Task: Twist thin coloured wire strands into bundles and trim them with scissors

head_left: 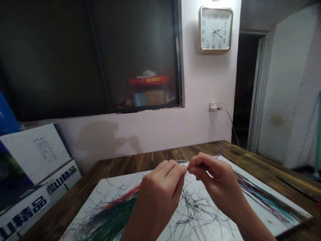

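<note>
- Wooden tabletop (253,160) carries a white board (253,214) strewn with fine coloured strands (117,207).
- Grip: left hand (157,194) and right hand (215,177) are both closed, pinching a thin strand (218,153) between thumbs and fingertips above the board's middle.
- Pinching right at the fingertips gives the best control of something so fine.
- Behind dark glass, upper centre, a red tray (148,80) sits above a cardboard box (149,98); the box's contents are hidden.
- Printed carton (35,157) leans at lower left.
</note>
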A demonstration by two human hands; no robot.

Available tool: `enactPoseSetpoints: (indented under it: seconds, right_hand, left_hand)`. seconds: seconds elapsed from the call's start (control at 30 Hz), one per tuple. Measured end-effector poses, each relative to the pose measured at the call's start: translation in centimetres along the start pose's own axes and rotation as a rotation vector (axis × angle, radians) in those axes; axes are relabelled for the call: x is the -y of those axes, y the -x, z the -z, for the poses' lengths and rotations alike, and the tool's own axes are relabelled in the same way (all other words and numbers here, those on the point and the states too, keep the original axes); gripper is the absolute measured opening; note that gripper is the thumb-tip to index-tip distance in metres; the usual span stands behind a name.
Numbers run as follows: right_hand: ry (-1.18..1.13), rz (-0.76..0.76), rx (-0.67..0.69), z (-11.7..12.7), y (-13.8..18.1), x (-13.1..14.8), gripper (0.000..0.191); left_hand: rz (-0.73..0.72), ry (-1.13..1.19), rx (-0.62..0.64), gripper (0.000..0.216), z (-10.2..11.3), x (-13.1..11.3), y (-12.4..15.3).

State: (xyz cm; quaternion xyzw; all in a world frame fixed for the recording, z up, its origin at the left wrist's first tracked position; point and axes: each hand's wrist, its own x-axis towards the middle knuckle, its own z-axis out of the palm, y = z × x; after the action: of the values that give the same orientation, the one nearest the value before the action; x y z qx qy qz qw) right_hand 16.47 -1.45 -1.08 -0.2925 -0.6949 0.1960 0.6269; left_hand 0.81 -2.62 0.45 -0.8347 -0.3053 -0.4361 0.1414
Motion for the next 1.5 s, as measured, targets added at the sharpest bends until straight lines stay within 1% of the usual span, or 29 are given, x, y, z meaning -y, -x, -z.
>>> enactPoseSetpoints:
  seconds: [0.07,0.17,0.27,0.5,0.7,0.8,1.0,1.1,1.2,1.37,1.5]
  right_hand:
    - [-0.023,-0.043,0.008,0.0,0.0,0.1,0.015]
    - [-0.080,-0.070,0.011,0.0,0.1,0.3,0.015]
    - [-0.128,-0.080,0.023,-0.1,0.2,0.4,0.015]
    - [-0.142,-0.037,0.094,0.9,0.1,0.3,0.016]
    - [-0.204,-0.061,0.209,1.9,-0.1,0.3,0.012]
    - [-0.202,-0.061,0.226,2.0,0.0,0.5,0.016]
    - [-0.221,-0.050,0.254,2.0,0.0,0.3,0.014]
    - [-0.246,-0.056,0.242,1.9,0.0,0.2,0.013]
    - [-0.264,-0.056,0.223,1.8,0.1,0.3,0.012]
    - [-0.244,-0.010,0.176,1.5,0.2,0.3,0.013]
    - [-0.221,-0.005,0.142,1.5,0.2,0.3,0.013]
  left_hand:
    - [-0.042,-0.012,-0.042,0.013,-0.1,0.1,0.1]
    - [-0.091,-0.035,-0.096,0.017,-0.2,0.1,0.2]
    - [-0.104,-0.046,-0.131,0.018,-0.2,-0.1,0.2]
    - [-0.084,0.030,-0.126,0.017,-0.1,-0.7,0.0]
    - [-0.053,0.116,-0.145,0.016,-0.1,-1.0,-0.3]
    - [-0.030,0.167,-0.124,0.016,0.2,-0.9,-0.4]
    - [-0.023,0.175,-0.118,0.013,0.3,-0.8,-0.2]
    - [0.014,0.191,-0.124,0.013,0.1,-0.9,-0.2]
    - [0.087,0.244,-0.124,0.014,-0.1,-1.2,-0.3]
    - [0.215,0.407,-0.129,0.018,-0.6,-1.6,-0.6]
    - [0.276,0.528,-0.163,0.017,-1.2,-1.8,-0.8]
